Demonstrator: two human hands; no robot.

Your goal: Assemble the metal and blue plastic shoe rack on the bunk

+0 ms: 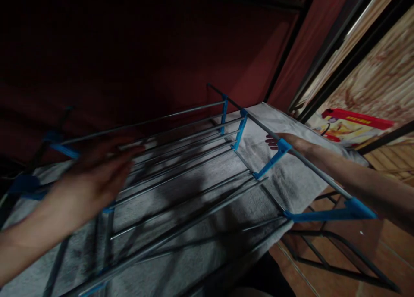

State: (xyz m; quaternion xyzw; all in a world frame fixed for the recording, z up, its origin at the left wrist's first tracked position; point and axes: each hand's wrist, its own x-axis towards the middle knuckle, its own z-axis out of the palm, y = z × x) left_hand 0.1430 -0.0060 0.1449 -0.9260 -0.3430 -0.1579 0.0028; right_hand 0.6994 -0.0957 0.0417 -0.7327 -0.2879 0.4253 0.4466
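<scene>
Dim and murky, daylight from the right, deep shadow upper left, motion-blurred left hand (97, 176)

One metal rack (194, 167), one grey towel (284, 176), one red box (352, 124), two hands (97, 172).

A dark red wall (161, 42) is standing behind everything, fading into shadow leftward. Right of that wall, black metal bars (349, 42) are crossing a patterned beige surface (384, 77). Below it, terracotta floor tiles (326, 249) are catching dim light.

Two bare forearms, bare hands (97, 176), no sleeves
</scene>
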